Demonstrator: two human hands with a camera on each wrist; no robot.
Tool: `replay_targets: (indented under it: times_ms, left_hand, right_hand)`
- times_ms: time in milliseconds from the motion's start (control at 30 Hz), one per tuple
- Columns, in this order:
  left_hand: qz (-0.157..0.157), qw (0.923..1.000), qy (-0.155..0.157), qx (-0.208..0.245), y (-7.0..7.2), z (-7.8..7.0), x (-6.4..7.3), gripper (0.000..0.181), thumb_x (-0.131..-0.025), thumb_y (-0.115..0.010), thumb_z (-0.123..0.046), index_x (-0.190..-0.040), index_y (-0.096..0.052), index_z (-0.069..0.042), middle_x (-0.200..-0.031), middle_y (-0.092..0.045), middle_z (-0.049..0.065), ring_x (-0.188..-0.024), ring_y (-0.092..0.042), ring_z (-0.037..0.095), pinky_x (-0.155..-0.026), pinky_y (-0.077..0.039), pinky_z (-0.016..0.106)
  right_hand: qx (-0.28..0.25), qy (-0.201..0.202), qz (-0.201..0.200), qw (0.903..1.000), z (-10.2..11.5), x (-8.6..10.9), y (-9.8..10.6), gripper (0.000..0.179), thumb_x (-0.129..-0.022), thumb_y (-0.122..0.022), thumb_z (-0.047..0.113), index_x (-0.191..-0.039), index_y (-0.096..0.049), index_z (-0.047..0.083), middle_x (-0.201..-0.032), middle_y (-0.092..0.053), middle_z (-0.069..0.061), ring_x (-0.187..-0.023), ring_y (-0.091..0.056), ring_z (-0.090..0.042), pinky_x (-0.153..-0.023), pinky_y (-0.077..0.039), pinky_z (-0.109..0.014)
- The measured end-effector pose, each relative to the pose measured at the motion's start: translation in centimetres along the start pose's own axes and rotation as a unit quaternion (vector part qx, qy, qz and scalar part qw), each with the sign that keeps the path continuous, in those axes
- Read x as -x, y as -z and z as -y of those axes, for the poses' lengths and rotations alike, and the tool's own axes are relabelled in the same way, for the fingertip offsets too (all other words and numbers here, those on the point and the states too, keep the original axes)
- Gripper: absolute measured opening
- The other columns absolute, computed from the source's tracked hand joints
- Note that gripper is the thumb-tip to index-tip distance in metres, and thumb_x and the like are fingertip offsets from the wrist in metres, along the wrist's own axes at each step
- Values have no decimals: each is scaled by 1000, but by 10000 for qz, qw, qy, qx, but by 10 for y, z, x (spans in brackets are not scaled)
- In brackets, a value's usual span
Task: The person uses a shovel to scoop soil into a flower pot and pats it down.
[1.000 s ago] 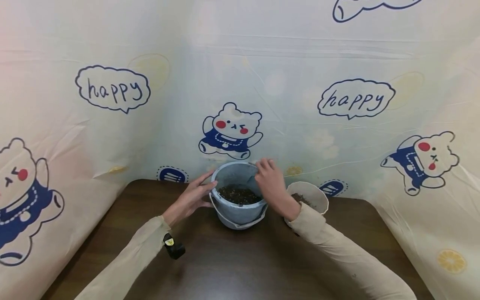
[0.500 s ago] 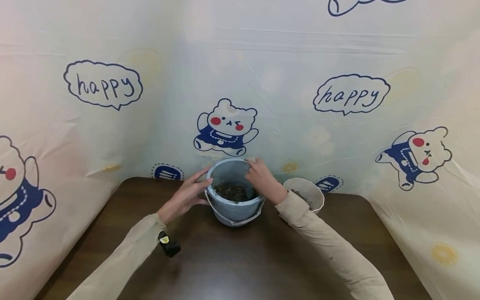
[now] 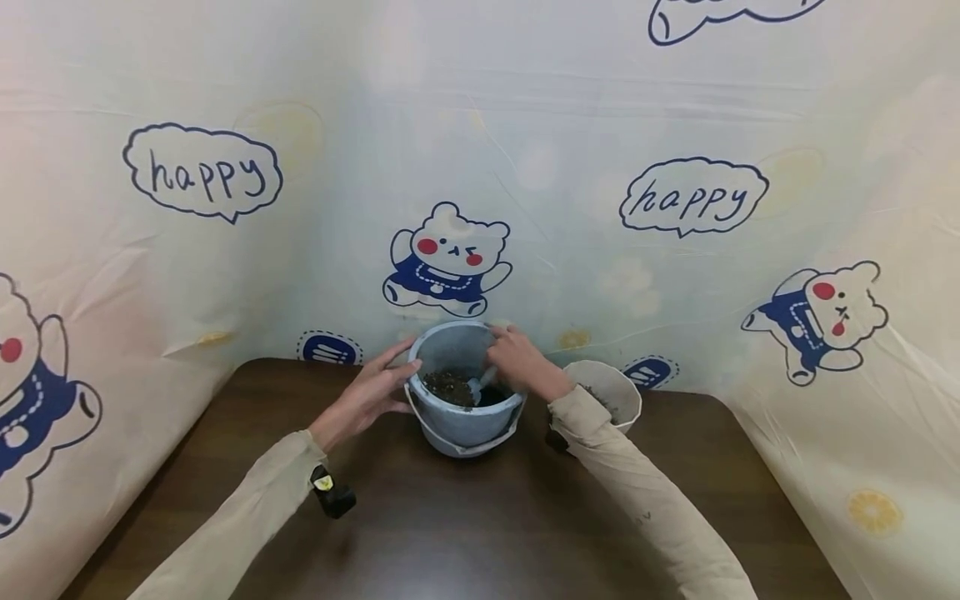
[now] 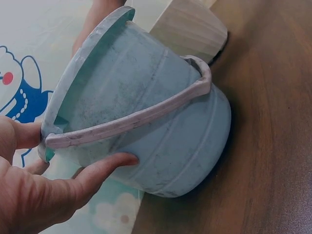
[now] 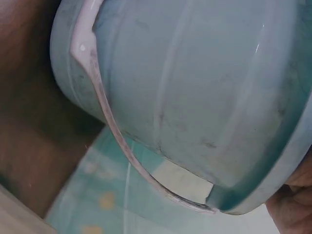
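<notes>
A light blue bucket (image 3: 467, 429) stands on the table with dark soil (image 3: 447, 387) inside. Its pale handle (image 4: 131, 122) hangs down across the front. My left hand (image 3: 369, 400) grips the bucket's left side, fingers around the rim and thumb against the outer wall in the left wrist view. Curled over the right part of the rim, my right hand (image 3: 521, 362) holds a small blue shovel (image 3: 476, 388). The shovel's blade is down in the soil, and its grip is hidden by the hand. The soil is piled left of the blade, with a dark hollow to the right.
Right of the bucket, partly behind the right sleeve (image 3: 600, 433), stands a white faceted pot (image 3: 618, 385) with some soil in it. The brown wooden table (image 3: 435, 525) ends at a printed cloth backdrop (image 3: 570, 108) behind and at both sides.
My right hand has lowered and turned, and the shovel's blade has moved left through the soil, leaving a hollow. My left hand stays on the bucket. The head view has shifted slightly.
</notes>
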State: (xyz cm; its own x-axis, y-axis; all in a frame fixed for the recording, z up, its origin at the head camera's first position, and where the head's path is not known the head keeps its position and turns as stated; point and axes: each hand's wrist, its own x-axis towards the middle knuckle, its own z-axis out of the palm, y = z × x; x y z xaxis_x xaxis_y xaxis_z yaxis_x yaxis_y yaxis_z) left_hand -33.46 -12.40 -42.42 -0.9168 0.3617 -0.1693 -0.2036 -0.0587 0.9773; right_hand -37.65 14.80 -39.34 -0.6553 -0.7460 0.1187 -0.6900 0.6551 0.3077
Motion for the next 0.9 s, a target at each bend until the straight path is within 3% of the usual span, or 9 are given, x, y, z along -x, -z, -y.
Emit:
replay_targets:
  times_ms: [300, 567, 733, 900]
  left_hand:
    - [50, 10000, 12, -64, 0, -2, -1, 67, -111, -52, -21, -169, -19, -25, -171, -16, 24, -153, -29, 47, -109, -42, 73]
    - [62, 10000, 9, -14, 1, 0, 0, 67, -112, -51, -20, -170, -17, -23, -170, -19, 25, -152, -32, 47, -109, -42, 72]
    - [102, 9999, 38, -17, 2, 0, 1, 67, -112, -51, -21, -170, -17, -24, -170, -20, 24, -153, -31, 46, -108, -44, 71]
    - [92, 9999, -19, -104, 1, 0, -1, 67, -112, -50, -22, -170, -16, -23, -170, -20, 24, -153, -31, 47, -108, -44, 71]
  right_hand:
    - [-925, 29, -411, 9949, -3, 6, -1, 11, -87, -87, 20, -97, -85, 17, -92, -80, 3, -95, -58, -25, -80, -48, -42]
    - [-1433, 63, -839, 9861, -2, 8, -7, 19, -86, -87, 24, -100, -85, 12, -95, -80, 1, -79, -43, -21, -73, -34, -36]
    - [-1256, -58, -605, 9902, 2, 7, -6, 18, -86, -88, 25, -100, -85, 14, -95, -80, 1, -86, -49, -23, -78, -39, -39]
    - [-939, -201, -82, 9953, 6, 3, -2, 14, -89, -85, 27, -100, -85, 19, -97, -79, 1, -94, -50, -25, -86, -37, -43]
